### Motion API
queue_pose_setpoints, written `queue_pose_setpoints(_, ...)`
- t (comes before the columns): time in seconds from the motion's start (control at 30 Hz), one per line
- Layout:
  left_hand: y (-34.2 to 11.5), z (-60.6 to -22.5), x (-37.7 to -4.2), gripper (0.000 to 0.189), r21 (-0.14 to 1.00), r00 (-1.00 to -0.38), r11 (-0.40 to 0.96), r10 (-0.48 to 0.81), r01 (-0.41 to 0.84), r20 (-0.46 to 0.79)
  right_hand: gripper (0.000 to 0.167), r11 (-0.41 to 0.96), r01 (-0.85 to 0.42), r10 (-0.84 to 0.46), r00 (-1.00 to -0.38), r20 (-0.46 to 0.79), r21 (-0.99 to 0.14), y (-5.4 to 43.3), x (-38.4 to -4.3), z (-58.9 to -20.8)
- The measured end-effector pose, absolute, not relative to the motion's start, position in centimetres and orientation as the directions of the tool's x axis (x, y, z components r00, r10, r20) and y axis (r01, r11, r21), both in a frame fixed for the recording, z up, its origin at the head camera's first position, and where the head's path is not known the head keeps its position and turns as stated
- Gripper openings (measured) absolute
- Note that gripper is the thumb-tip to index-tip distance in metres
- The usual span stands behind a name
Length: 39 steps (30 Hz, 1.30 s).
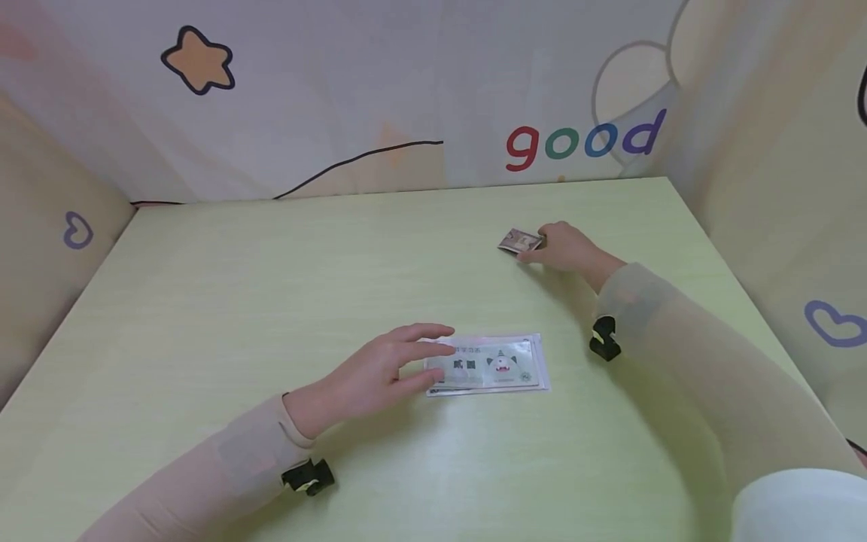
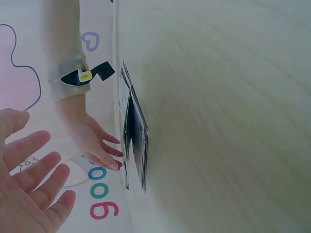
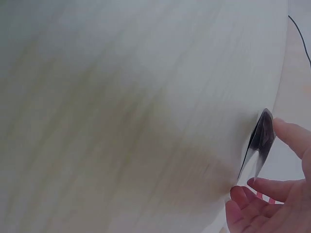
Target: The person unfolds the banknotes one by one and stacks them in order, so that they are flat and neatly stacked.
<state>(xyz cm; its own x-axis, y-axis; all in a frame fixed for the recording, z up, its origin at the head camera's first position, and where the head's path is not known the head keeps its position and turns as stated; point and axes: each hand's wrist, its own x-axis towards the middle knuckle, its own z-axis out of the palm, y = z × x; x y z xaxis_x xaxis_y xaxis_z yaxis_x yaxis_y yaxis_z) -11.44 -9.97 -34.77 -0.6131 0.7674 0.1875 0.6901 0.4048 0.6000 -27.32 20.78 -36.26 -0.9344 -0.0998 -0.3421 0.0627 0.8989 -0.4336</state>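
On the pale green table, a folded brownish paper note (image 1: 520, 240) lies toward the far right. My right hand (image 1: 571, 248) holds it by its near-right side; in the right wrist view the thumb meets one edge of the folded note (image 3: 262, 133) and the fingertips are by the other. Nearer me is a small stack of greenish play banknotes (image 1: 504, 363) with a cartoon face on top. My left hand (image 1: 375, 370) reaches over the stack's left end, its fingers spread and holding nothing. The left wrist view shows the stack (image 2: 138, 141) edge-on, its notes partly parted.
A patterned cloth backdrop (image 1: 366, 90) with a star and the word "good" rises behind the table (image 1: 237, 286) and along both sides. A white rounded object (image 1: 799, 508) stands at the lower right corner. Dark clips (image 1: 605, 339) are on both sleeves.
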Motion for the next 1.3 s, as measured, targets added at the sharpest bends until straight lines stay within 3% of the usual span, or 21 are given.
queue_pose_setpoints(0.5, -9.6, -34.7, -11.5, 0.031, 0.614, -0.623, 0.398, 0.756, 0.681, 0.201, 0.065, 0.872, 0.013, -0.144, -0.949, -0.282, -0.49, 22.0, -26.2, -35.6)
queue_pose_setpoints(0.97, -8.1, -34.8, -13.7, 0.031, 0.577, -0.786, 0.563, 0.559, 0.592, 0.262, 0.066, 0.795, -0.093, -0.258, -0.946, -0.195, -0.6, 20.6, -22.4, -34.1)
queue_pose_setpoints(1.3, -6.3, -33.9, -16.4, 0.056, 0.497, -0.81, 0.65, 0.537, 0.576, 0.236, 0.063, 0.717, -0.187, -0.381, -0.912, -0.153, -0.671, 18.8, -20.0, -33.9)
